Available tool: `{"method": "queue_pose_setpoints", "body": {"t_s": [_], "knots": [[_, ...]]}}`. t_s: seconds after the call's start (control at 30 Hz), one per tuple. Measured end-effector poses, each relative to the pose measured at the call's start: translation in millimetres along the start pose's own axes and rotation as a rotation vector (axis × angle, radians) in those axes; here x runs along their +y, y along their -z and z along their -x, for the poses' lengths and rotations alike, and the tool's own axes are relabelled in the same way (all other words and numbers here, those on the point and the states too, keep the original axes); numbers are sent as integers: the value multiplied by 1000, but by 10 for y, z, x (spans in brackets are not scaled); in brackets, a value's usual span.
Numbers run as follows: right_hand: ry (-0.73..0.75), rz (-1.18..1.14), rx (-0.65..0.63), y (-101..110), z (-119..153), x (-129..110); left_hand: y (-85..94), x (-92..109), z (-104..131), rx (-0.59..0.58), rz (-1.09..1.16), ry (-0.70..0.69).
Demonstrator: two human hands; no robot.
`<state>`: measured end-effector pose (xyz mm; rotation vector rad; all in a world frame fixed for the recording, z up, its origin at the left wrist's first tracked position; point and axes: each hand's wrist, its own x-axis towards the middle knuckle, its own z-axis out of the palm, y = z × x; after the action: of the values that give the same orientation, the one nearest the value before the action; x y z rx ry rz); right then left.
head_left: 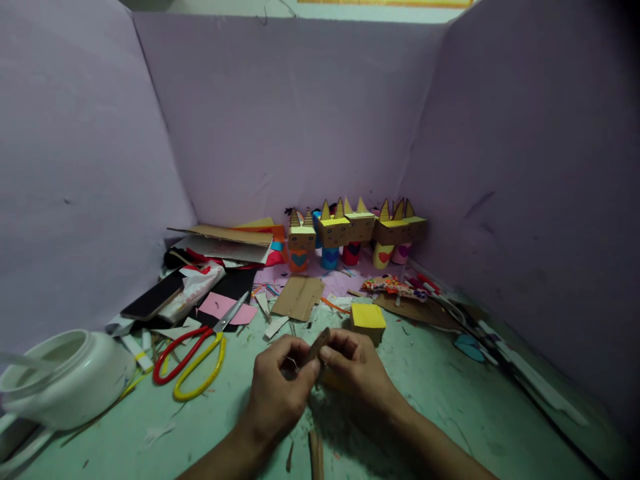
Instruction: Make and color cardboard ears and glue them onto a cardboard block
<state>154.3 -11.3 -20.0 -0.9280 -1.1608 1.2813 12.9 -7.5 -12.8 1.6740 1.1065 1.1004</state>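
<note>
Both hands meet over the middle of the table, fingers closed on one small piece of brown cardboard (319,342). My left hand (280,387) pinches it between thumb and fingers from the left. From the right, my right hand (357,367) grips the same piece. Just beyond the right hand sits a small cardboard box with a yellow top (368,316). Something yellowish lies under the right hand, mostly hidden. A narrow cardboard strip (315,453) rests on the table below the hands.
Scissors with red and yellow handles (200,360) lie open at left, near a white pot (70,380). Cardboard-headed figures (334,233) with pointed ears stand along the back. A flat cardboard piece (299,298) lies before them. Long rods (530,373) run along the right wall.
</note>
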Motion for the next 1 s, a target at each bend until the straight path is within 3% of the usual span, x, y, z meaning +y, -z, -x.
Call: {"method": "queue_pose_setpoints", "body": {"t_s": [0.1,0.3,0.5,0.6,0.67,0.77,0.9,1.0], "knots": [[13,0,-21,-19,25,-14,3,-1,-4,35,-140,-105],[-34,-101,-98,0,30,-56,29,-5,7,40,-147,-243],[-46,-73,-61,35,18,-6,38,34,26,15,-194,-323],[-13,-86,-38,120,-2,85,194,108,-26,-85,-235,-264],[23,-122,-5,168,-16,138,378,157,-93,-85,-315,-186],[34,-199,38,199,-31,191,697,177,-201,-50,-634,28],[28,-260,61,199,-34,227,992,4,-260,-130,-1149,177],[12,-298,46,193,-24,224,1099,-246,-226,-146,-1192,231]]}}
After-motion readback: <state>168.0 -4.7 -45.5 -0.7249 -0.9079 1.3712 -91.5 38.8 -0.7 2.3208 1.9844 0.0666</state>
